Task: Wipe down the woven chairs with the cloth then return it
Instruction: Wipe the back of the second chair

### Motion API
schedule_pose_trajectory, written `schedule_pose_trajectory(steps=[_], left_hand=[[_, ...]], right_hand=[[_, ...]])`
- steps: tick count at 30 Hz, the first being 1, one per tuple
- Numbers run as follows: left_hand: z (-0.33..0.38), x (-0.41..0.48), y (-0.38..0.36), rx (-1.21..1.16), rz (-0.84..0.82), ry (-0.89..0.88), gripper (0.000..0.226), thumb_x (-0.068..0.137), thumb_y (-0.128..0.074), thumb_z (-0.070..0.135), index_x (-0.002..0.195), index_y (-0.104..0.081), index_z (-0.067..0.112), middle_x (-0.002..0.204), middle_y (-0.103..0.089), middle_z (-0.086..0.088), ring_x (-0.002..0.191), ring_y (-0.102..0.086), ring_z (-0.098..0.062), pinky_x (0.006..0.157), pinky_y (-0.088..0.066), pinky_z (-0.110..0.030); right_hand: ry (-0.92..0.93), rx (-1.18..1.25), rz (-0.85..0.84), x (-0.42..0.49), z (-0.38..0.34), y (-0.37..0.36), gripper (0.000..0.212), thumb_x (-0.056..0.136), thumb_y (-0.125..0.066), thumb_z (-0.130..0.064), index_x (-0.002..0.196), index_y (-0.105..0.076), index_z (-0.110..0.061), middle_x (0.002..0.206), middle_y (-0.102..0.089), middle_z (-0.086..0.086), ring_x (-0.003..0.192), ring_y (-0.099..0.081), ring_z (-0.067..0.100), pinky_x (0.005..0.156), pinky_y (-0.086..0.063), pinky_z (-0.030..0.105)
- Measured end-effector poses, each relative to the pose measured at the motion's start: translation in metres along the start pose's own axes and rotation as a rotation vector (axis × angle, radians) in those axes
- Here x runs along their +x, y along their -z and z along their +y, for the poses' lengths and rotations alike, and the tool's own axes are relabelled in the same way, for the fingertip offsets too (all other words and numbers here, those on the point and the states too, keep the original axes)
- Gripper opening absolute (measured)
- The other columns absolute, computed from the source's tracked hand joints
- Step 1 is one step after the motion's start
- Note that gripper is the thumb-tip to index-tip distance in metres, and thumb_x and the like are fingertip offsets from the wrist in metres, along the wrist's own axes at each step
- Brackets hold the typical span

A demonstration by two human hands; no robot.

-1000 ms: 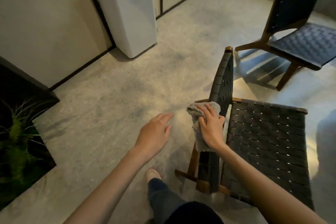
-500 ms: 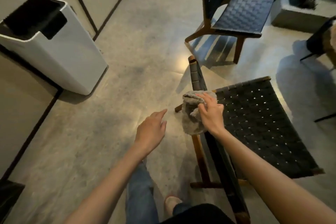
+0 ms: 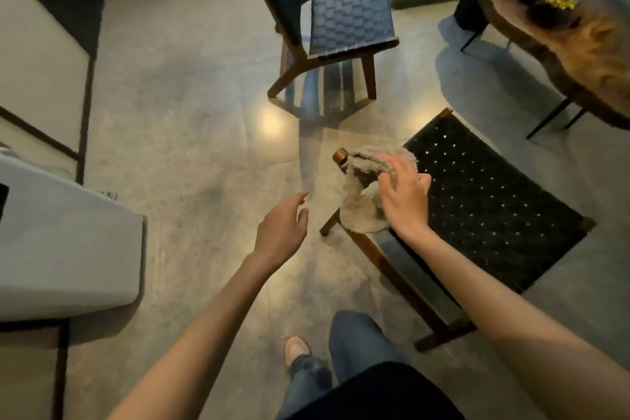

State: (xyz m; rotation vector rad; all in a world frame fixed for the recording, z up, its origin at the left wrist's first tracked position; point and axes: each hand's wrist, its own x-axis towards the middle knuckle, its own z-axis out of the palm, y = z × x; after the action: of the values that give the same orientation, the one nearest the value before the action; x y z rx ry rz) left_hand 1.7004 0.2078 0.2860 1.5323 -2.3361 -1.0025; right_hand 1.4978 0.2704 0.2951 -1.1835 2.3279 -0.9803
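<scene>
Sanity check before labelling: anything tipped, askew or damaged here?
Nothing stands out. The near chair and the far chair both stand upright, weave intact where visible. The right hand holds the cloth on the near chair's backrest top; the left hand hovers open, empty.

Floor (image 3: 191,147): polished grey concrete, with warm light glare (image 3: 271,123) near centre. Wall panels (image 3: 37,54): pale, dark seams, left. White boxy unit (image 3: 61,249): lower left, possibly an air purifier. Wooden table (image 3: 531,34): thin black legs, upper right.
</scene>
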Motion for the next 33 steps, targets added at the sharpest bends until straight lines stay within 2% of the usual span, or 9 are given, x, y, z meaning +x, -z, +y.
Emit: schedule_pose_trajectory(steps=[4,6,8,11,16,19,24,29,33], left_hand=[[0.004,0.068,0.015,-0.065,-0.016,-0.077,0.039,0.099,-0.044,0.022,0.138,-0.047,0.019,0.130,-0.058,-0.004,0.111,-0.059,-0.020,0.088,-0.044,-0.028],[0.004,0.100,0.016,-0.070,-0.057,-0.091,0.039,0.099,-0.043,0.020,0.138,-0.045,0.020,0.131,-0.057,-0.005,0.114,-0.057,-0.020,0.093,-0.046,-0.032],[0.001,0.127,0.015,-0.060,-0.089,-0.098,0.040,0.099,-0.042,0.017,0.139,-0.045,0.019,0.133,-0.056,-0.005,0.118,-0.055,-0.021,0.098,-0.045,-0.035],[0.003,0.160,0.012,-0.030,-0.161,-0.104,0.039,0.099,-0.041,0.013,0.138,-0.046,0.015,0.134,-0.055,-0.007,0.121,-0.052,-0.023,0.100,-0.042,-0.033],[0.005,0.202,0.008,0.039,-0.272,-0.119,0.041,0.099,-0.039,0.011,0.140,-0.044,0.013,0.139,-0.050,-0.009,0.125,-0.048,-0.024,0.104,-0.038,-0.034],[0.006,0.216,0.003,0.071,-0.316,-0.136,0.041,0.100,-0.038,0.011,0.140,-0.043,0.014,0.140,-0.049,-0.009,0.128,-0.044,-0.023,0.106,-0.035,-0.032],[0.009,0.225,-0.007,0.108,-0.424,-0.205,0.041,0.099,-0.037,0.007,0.139,-0.044,0.014,0.140,-0.048,-0.010,0.128,-0.043,-0.023,0.103,-0.032,-0.027],[0.008,0.227,-0.011,0.110,-0.490,-0.246,0.042,0.100,-0.036,0.009,0.141,-0.041,0.017,0.142,-0.045,-0.008,0.130,-0.042,-0.020,0.104,-0.031,-0.025],[-0.009,0.233,-0.004,0.066,-0.520,-0.239,0.042,0.100,-0.035,0.007,0.141,-0.041,0.014,0.143,-0.044,-0.008,0.131,-0.041,-0.020,0.104,-0.029,-0.024]], right_hand=[[-0.062,-0.035,0.104,0.039,-0.015,-0.034,0.038,0.097,-0.042,-0.034,0.135,-0.045,-0.035,0.145,-0.041,-0.007,0.110,-0.040,0.017,0.075,-0.027,0.012],[-0.151,-0.103,-0.035,0.058,-0.012,-0.060,0.043,0.096,-0.041,-0.044,0.139,-0.038,-0.038,0.150,-0.032,-0.005,0.121,-0.034,0.026,0.092,-0.036,0.027],[-0.238,-0.215,-0.273,0.071,-0.005,-0.086,0.053,0.094,-0.033,-0.059,0.144,-0.028,-0.042,0.156,-0.019,-0.003,0.134,-0.019,0.036,0.109,-0.025,0.048],[-0.191,-0.408,-0.245,0.081,0.009,-0.104,0.056,0.092,-0.027,-0.065,0.145,-0.023,-0.046,0.153,-0.024,0.000,0.127,-0.023,0.036,0.100,-0.026,0.046],[-0.038,-0.488,-0.243,0.104,0.027,-0.111,0.067,0.087,-0.055,-0.053,0.145,-0.023,-0.043,0.147,-0.030,0.008,0.135,-0.023,0.041,0.107,-0.031,0.055],[-0.050,-0.397,-0.274,0.107,0.027,-0.115,0.073,0.082,-0.068,-0.039,0.144,-0.029,-0.036,0.140,-0.036,0.010,0.125,-0.038,0.032,0.089,-0.051,0.046],[-0.054,-0.577,-0.132,0.092,0.027,-0.113,0.071,0.074,-0.077,-0.034,0.135,-0.049,-0.013,0.120,-0.056,0.014,0.092,-0.056,0.030,0.065,-0.055,0.035],[-0.225,-0.666,0.000,0.075,0.019,-0.120,0.066,0.073,-0.077,-0.034,0.131,-0.052,-0.012,0.117,-0.057,0.014,0.093,-0.057,0.031,0.073,-0.048,0.038],[-0.138,-0.697,-0.201,0.108,0.010,-0.134,0.076,0.083,-0.063,-0.046,0.146,-0.021,-0.037,0.136,-0.039,0.011,0.112,-0.046,0.034,0.087,-0.042,0.044]])
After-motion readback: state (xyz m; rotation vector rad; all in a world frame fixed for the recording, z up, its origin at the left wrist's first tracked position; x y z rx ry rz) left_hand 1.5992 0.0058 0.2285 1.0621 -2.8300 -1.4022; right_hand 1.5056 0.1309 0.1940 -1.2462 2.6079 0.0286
